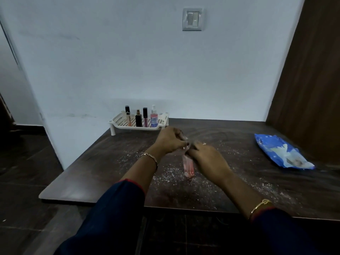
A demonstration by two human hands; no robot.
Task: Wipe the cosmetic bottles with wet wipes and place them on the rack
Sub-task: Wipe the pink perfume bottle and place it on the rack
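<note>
A small pink bottle (189, 167) hangs above the middle of the dark table, its top hidden between my hands. My right hand (207, 159) grips its upper part from the right. My left hand (170, 139) pinches at the bottle's top, fingers curled; a bit of pale material shows at its fingertips, and I cannot tell whether it is a wipe. At the back of the table a white perforated rack (161, 119) holds several upright cosmetics, among them a pink spray bottle (154, 117) and a black bottle (138, 119).
A blue pack of wet wipes (281, 153) lies at the table's right side, near a brown wooden panel (309, 80). White crumbs are scattered over the table (92, 172). The table's left edge drops to a dark floor.
</note>
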